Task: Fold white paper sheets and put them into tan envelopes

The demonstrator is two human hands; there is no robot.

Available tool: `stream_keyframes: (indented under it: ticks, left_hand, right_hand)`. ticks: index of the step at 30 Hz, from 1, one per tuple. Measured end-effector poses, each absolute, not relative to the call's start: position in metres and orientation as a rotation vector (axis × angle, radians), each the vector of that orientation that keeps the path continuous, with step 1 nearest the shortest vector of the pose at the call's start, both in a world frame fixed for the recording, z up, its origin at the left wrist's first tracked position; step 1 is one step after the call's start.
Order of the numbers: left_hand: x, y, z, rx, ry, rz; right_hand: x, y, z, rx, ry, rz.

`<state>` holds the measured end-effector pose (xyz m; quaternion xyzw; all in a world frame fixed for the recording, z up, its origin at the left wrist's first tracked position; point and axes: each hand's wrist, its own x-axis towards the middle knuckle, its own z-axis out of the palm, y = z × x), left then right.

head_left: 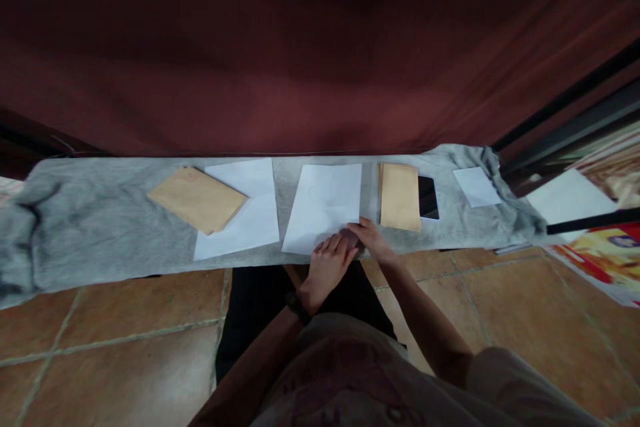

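A white sheet of paper [324, 203] lies in the middle of a grey cloth [100, 227] spread over a long surface. My left hand [329, 265] rests flat on the sheet's near right corner, fingers stretched out. My right hand [371, 240] touches the same corner from the right, its fingers pressed on the paper's edge. Whether it pinches the paper I cannot make out. A stack of brown envelopes [399, 196] lies just right of the sheet.
To the left, a brown envelope [197, 199] lies across another white sheet [247, 213]. A dark phone [429, 197] and a small white paper [477, 187] lie further right. Dark red curtain [300, 47] behind; tiled floor [125, 327] below.
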<state>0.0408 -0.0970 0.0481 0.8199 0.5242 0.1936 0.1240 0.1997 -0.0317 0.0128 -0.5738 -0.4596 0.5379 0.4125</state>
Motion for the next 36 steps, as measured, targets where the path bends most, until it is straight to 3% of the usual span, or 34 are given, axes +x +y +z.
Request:
stream_keyframes:
  ticks: [5, 11, 18, 25, 36]
  left_hand:
    - [0.021, -0.086, 0.034, 2.325, 1.667, 0.665]
    - [0.001, -0.076, 0.007, 2.301, 1.795, 0.534]
    - [0.005, -0.063, 0.002, 2.307, 1.751, 0.487]
    - [0.015, -0.007, -0.005, 2.368, 1.603, 0.354]
    - [-0.011, 0.063, -0.006, 2.225, 1.881, 0.46]
  right_hand:
    - [0.216, -0.021, 0.01, -1.567, -1.246, 1.297]
    - [0.218, -0.018, 0.009, -1.734, -1.361, 1.18]
    - [0.188, -0.035, 0.022, -1.793, -1.726, 0.45]
    - [0.135, 0.008, 0.005, -1.444, -2.184, 0.556]
    - [0.151, 0.073, -0.015, -1.683, -2.174, 0.315]
